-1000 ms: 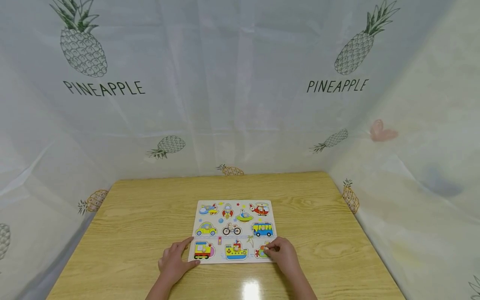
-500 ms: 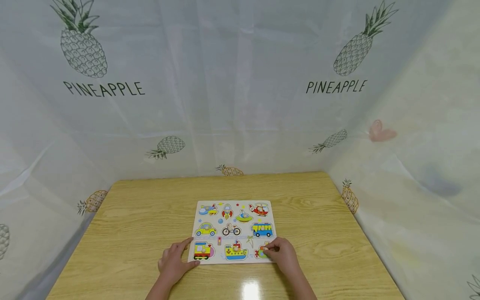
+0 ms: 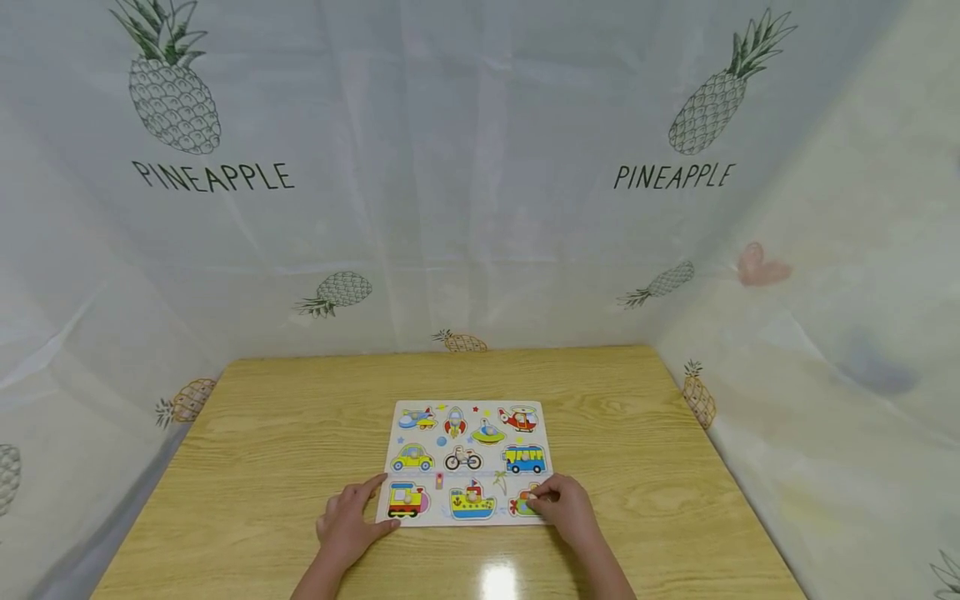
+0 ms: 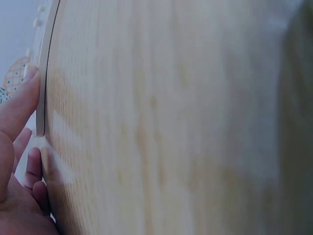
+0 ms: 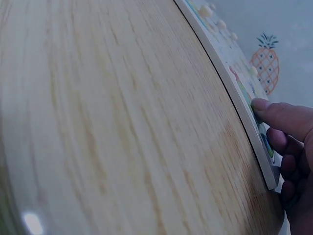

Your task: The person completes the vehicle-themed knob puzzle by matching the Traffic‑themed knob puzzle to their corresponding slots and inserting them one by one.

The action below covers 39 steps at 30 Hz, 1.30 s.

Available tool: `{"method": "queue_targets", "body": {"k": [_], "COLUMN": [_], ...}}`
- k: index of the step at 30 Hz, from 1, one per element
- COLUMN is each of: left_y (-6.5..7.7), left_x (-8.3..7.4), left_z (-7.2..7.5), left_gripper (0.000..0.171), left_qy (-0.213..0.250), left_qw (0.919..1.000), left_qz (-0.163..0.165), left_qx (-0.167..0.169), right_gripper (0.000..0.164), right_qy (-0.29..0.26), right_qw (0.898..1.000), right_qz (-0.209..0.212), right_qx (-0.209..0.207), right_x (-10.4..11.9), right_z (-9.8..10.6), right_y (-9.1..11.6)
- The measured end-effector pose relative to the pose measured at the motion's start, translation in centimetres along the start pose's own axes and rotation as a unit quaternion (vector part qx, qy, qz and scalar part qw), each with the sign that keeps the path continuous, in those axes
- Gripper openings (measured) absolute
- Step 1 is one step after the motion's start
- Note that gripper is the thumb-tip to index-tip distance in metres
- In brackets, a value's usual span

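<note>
A wooden knob puzzle board (image 3: 440, 510) lies flat on the table, its vehicle pieces in their places. My left hand (image 3: 347, 522) rests at its lower left corner, index finger at the left edge and thumb at the front edge beside the train piece (image 3: 405, 500). In the left wrist view the thumb (image 4: 22, 105) lies straight along the board's side. At the lower right corner, my right hand (image 3: 572, 512) pinches the knob of a red and green piece (image 3: 517, 506), partly hidden by the fingers. The right wrist view shows that thumb (image 5: 281, 115) over the board's edge.
The wood-grain table (image 3: 300, 417) extends around the board on all sides. Pale cloth (image 3: 480, 208) with pineapple prints hangs behind the table and along both sides. Also in the board are a ship piece (image 3: 480, 506) and a bus piece (image 3: 525, 459).
</note>
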<state>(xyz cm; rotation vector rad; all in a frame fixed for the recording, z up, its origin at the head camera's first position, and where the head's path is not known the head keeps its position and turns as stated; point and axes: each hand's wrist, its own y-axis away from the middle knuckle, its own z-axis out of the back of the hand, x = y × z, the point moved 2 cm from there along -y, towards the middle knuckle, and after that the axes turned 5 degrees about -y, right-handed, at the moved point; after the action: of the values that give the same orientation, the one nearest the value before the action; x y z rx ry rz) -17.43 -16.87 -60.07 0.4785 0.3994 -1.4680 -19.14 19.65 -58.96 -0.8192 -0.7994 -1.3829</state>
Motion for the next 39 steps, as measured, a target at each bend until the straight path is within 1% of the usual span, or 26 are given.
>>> {"method": "queue_targets", "body": {"k": [5,9,16,23,29,32,39], "left_y": [0.0,0.0,0.0,0.1,0.0,0.1,0.3], "left_x": [0.0,-0.1,-0.1,-0.2,-0.1,-0.2,-0.3], "left_z": [0.0,0.0,0.0,0.1,-0.1,0.1,0.5], "left_gripper": [0.083,0.083,0.084,0.084,0.085,0.084,0.085], "left_qy": [-0.002,-0.003,-0.006,-0.016,-0.015,-0.015,-0.019], "left_qw": [1.0000,1.0000,1.0000,0.9999,0.9999,0.9999,0.9998], "left_qz": [0.003,0.006,0.000,0.003,0.003,0.003,0.001], "left_qx": [-0.003,-0.002,-0.002,-0.004,0.000,0.000,0.003], "right_gripper": [0.013,0.015,0.016,0.018,0.024,0.024,0.025], "right_qy": [-0.019,-0.035,-0.048,-0.083,-0.097,-0.103,-0.116], "right_qw": [1.000,0.999,0.998,0.994,0.993,0.992,0.991], "right_qz": [-0.003,-0.014,-0.027,-0.048,-0.049,-0.042,-0.048], "right_qx": [0.008,0.016,0.021,0.045,0.055,0.053,0.052], "right_x": [-0.2,-0.4,-0.5,-0.8,-1.1,-1.1,-1.1], "right_z": [0.0,0.1,0.3,0.3,0.6,0.6,0.6], "right_y": [-0.1,-0.1,-0.5,-0.6,-0.6,-0.5,-0.3]}}
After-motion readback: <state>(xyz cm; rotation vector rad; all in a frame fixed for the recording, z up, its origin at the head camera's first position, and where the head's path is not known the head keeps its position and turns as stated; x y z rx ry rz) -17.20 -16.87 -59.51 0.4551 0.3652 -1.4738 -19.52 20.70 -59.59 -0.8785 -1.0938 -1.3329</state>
